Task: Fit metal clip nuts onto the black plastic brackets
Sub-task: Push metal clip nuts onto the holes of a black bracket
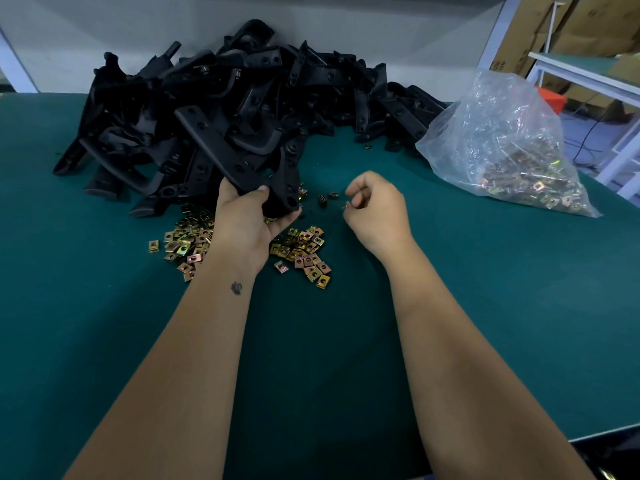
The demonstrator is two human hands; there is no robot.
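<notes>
Head view: left hand (247,216) grips one long black plastic bracket (221,147), fingers and thumb curled round its near end. The bracket's long axis runs diagonally, near end in the palm, far end pointing up-left over the heap; flat face with holes faces up. Left forearm comes in from lower left, wrist straight, back of hand up.

Right hand (375,209) hovers just right of the left, above the green table mat (485,306), fingers curled, thumb and fingertips pinched together on something small at their tips; likely a clip nut, but too blurred to tell. Right forearm enters from lower right, angled toward centre.

Loose yellow-zinc square metal clip nuts (304,252) lie scattered flat on the mat under and beside the left wrist. Big pile of black plastic brackets (242,95) sits behind the hands, mixed orientations. Clear plastic bag of clip nuts (502,143) sits far right, well apart from the hands.
</notes>
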